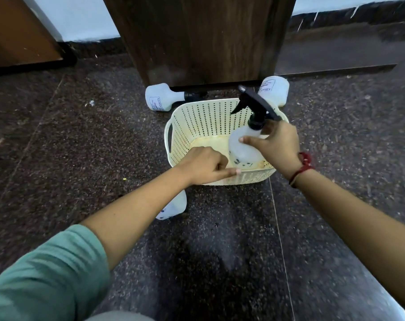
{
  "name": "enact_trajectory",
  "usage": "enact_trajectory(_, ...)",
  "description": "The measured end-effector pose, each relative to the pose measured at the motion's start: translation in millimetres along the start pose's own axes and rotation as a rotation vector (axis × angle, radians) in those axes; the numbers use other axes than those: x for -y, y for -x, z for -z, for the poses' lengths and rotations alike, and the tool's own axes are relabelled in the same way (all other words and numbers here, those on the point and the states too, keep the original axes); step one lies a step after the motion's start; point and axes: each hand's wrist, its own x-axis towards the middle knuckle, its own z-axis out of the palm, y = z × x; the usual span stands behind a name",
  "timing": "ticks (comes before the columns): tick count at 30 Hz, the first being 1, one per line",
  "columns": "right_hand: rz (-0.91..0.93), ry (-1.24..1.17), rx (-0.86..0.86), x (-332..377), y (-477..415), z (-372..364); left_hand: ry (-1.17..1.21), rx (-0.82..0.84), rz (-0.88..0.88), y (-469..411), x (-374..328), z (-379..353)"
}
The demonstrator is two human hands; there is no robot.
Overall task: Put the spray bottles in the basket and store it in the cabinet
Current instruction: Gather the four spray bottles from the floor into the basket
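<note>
A cream perforated basket (196, 119) sits on the dark floor in front of a wooden cabinet (196, 38). My right hand (278, 144) grips a white spray bottle (240, 149) with a black trigger head, holding it upright inside the basket. My left hand (203, 165) pinches the basket's near rim. A second white spray bottle (162, 97) lies on its side behind the basket at the left. A third bottle (274, 89) lies behind the basket at the right. Another bottle (173, 208) lies under my left forearm, partly hidden.
The cabinet's dark wooden door stands shut just behind the basket. A brown wooden panel (18, 33) is at the far left. A white wall with a dark skirting runs along the back. The speckled stone floor (220, 251) spreads around me.
</note>
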Motion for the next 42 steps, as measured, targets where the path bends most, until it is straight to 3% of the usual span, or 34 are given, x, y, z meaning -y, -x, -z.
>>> enact_trajectory(7, -0.011, 0.054, -0.05, -20.5, 3.3, -13.0, 0.245, -0.226, 0.214, -21.4, -19.9, 7.1)
enact_trajectory(14, 0.088, 0.251, 0.026, -23.5, 2.5, -16.6, 0.397, -0.348, 0.24, -40.0, -38.7, 16.3)
enact_trajectory(18, 0.118, 0.364, 0.177, -27.3, -0.6, -10.4, 0.497, -0.29, 0.287, -38.6, -41.1, 17.4)
enact_trajectory(23, 0.059, 0.219, 0.458, -22.8, -4.2, 20.6, 0.562, -0.338, 0.307, -43.6, -47.7, 21.7)
enact_trajectory(30, 0.1, 0.282, 0.036, -8.5, -2.6, 16.8, 0.561, -0.286, 0.329, -56.1, -47.7, 27.7)
enact_trajectory(36, -0.028, 0.139, -0.029, -0.7, 1.2, 8.1, 0.616, -0.216, 0.243, -61.9, -40.0, 34.1)
enact_trajectory(42, 0.015, 0.192, -0.045, -0.1, 6.1, 8.1, 0.714, -0.145, 0.195, -56.8, -33.5, 33.9)
